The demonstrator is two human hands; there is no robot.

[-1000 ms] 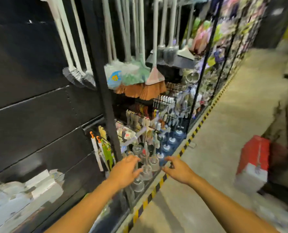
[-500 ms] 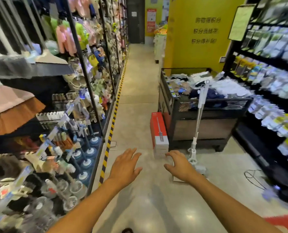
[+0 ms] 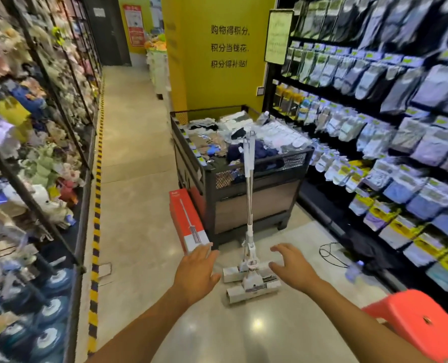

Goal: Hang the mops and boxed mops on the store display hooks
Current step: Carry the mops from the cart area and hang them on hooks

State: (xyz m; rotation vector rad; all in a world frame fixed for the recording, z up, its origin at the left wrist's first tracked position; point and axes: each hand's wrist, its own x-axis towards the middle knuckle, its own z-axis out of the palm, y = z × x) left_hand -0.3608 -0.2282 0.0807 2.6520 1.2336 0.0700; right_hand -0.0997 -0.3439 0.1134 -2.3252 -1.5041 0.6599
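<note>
A white flat mop (image 3: 249,260) stands on the aisle floor, its handle leaning against a black bin of clothes (image 3: 246,189). A red and white boxed mop (image 3: 187,220) leans against the bin's left side. My left hand (image 3: 195,273) is stretched out with relaxed fingers, its tips just in front of the box's lower end. My right hand (image 3: 292,269) reaches out, fingers loosely spread, to the right of the mop's head. Both hands hold nothing.
Display racks of hanging goods (image 3: 31,142) line the left side behind a yellow-black floor stripe (image 3: 97,195). Packaged socks (image 3: 401,127) fill the right wall. An orange plastic stool (image 3: 416,320) sits at the lower right. A loose cable (image 3: 330,254) lies on the floor.
My view has swung from the left mop rack to the aisle and closed in on the standing mop and red box. Both empty hands now reach toward them.
</note>
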